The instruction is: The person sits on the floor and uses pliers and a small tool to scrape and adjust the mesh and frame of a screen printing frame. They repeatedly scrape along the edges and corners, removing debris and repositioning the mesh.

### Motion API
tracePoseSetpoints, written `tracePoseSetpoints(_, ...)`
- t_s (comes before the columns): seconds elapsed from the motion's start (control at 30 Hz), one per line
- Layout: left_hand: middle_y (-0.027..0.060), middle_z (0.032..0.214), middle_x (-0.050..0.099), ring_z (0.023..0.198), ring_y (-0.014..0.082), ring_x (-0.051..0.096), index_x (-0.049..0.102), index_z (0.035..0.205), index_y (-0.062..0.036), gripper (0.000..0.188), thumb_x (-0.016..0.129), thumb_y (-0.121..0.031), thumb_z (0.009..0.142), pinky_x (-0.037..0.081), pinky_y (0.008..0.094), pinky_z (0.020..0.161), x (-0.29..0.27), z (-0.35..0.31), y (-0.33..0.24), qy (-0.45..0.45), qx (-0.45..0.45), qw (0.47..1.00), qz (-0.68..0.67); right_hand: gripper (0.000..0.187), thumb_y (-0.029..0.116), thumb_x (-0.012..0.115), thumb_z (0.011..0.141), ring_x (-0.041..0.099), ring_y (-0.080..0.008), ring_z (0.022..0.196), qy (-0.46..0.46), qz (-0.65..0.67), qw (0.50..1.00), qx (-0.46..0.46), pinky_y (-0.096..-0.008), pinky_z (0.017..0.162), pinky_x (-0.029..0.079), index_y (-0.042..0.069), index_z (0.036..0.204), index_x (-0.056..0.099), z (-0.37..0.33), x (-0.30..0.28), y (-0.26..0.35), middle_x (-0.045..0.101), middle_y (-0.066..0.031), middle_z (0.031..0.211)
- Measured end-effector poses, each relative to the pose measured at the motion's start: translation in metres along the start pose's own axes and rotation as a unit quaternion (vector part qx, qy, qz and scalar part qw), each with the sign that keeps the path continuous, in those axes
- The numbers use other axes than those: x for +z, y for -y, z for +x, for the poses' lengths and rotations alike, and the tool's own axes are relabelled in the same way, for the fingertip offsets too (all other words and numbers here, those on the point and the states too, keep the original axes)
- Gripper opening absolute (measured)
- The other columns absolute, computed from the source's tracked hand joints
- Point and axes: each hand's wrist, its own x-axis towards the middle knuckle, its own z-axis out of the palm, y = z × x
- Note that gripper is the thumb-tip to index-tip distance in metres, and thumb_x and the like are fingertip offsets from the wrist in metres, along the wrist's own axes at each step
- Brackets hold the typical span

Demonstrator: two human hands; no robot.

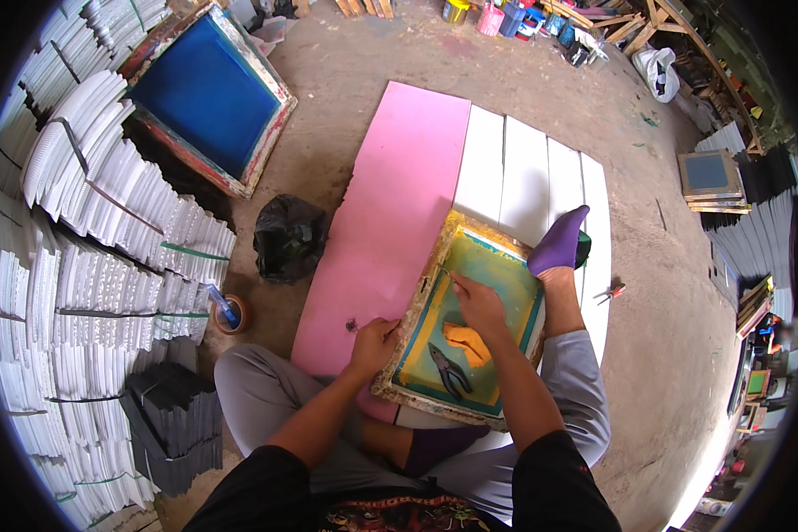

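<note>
A screen-printing frame (405, 341) with worn wooden edges and yellow-green mesh lies tilted across the boards before me. My right hand (481, 306) is closed above the mesh; a thin dark tip shows at its fingers near the frame's left edge, but most of what it holds is hidden. At that edge, lower down, my left hand (374, 348) is closed, its fingertips against the wood; what is between them is too small to tell. Dark-handled pliers (449, 371) and a crumpled orange cloth (467, 344) rest on the mesh.
Pink board (399, 177) and white boards (525, 168) lie under the frame. Left are a black plastic bag (290, 238), a brown pot (230, 315), stacked white sheets (106, 284) and a large blue screen (208, 93). Red-handled pliers (614, 292) lie right of my foot.
</note>
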Motion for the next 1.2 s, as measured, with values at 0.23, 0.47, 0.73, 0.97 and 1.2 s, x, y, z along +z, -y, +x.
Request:
tracePoseSetpoints(0.23, 0.0199, 0.085, 0.066, 0.074, 0.0367, 0.067, 0.075, 0.12, -0.0005, 0.03, 0.069, -0.012, 0.093, 0.053, 0.0436, 0.069, 0.0, 0.005, -0.008, -0.005, 0.021, 1.0, 0.0, 0.034, 0.034, 0.055, 0.105, 0.071, -0.0409, 0.107, 0.012, -0.033, 0.999, 0.02, -0.0518, 0.094, 0.057, 0.029, 0.136, 0.069, -0.001, -0.01, 0.015, 0.075, -0.0174, 0.115)
tracePoseSetpoints(0.47, 0.02, 0.086, 0.067, 0.074, 0.0366, 0.067, 0.075, 0.119, -0.001, 0.03, 0.069, -0.013, 0.092, 0.053, 0.0437, 0.069, -0.001, 0.006, -0.006, -0.001, 0.026, 1.0, 0.002, 0.034, 0.033, 0.057, 0.104, 0.071, -0.0417, 0.105, 0.0, -0.015, 1.0, 0.011, -0.0521, 0.092, 0.057, 0.027, 0.135, 0.07, 0.002, -0.006, 0.007, 0.075, -0.018, 0.114)
tracePoseSetpoints(0.73, 0.0197, 0.085, 0.067, 0.073, 0.036, 0.067, 0.076, 0.119, -0.0017, 0.03, 0.069, -0.013, 0.093, 0.053, 0.0433, 0.068, -0.003, 0.007, -0.008, 0.008, 0.019, 1.0, 0.02, 0.033, 0.033, 0.057, 0.104, 0.07, -0.0419, 0.107, -0.002, -0.001, 1.0, 0.014, -0.0524, 0.094, 0.056, 0.026, 0.133, 0.07, 0.006, -0.003, 0.004, 0.075, -0.019, 0.115)
tracePoseSetpoints(0.97, 0.0191, 0.084, 0.067, 0.074, 0.0367, 0.067, 0.076, 0.118, -0.0021, 0.029, 0.07, -0.014, 0.093, 0.053, 0.0434, 0.069, -0.002, 0.008, -0.007, 0.01, 0.026, 0.999, 0.026, 0.041, 0.029, 0.048, 0.106, 0.071, -0.0389, 0.109, 0.046, -0.135, 0.989, 0.045, -0.0514, 0.093, 0.057, 0.027, 0.145, 0.061, 0.004, -0.011, 0.033, 0.074, -0.0178, 0.116)
tracePoseSetpoints(1.2, 0.0186, 0.083, 0.066, 0.074, 0.0362, 0.067, 0.076, 0.12, -0.0064, 0.029, 0.069, -0.014, 0.094, 0.052, 0.0432, 0.069, -0.001, 0.008, -0.002, 0.018, 0.042, 0.998, 0.035, 0.045, 0.024, 0.045, 0.106, 0.07, -0.0412, 0.108, 0.066, -0.144, 0.986, 0.054, -0.0502, 0.095, 0.056, 0.02, 0.15, 0.056, -0.003, -0.004, 0.054, 0.074, -0.0207, 0.113)
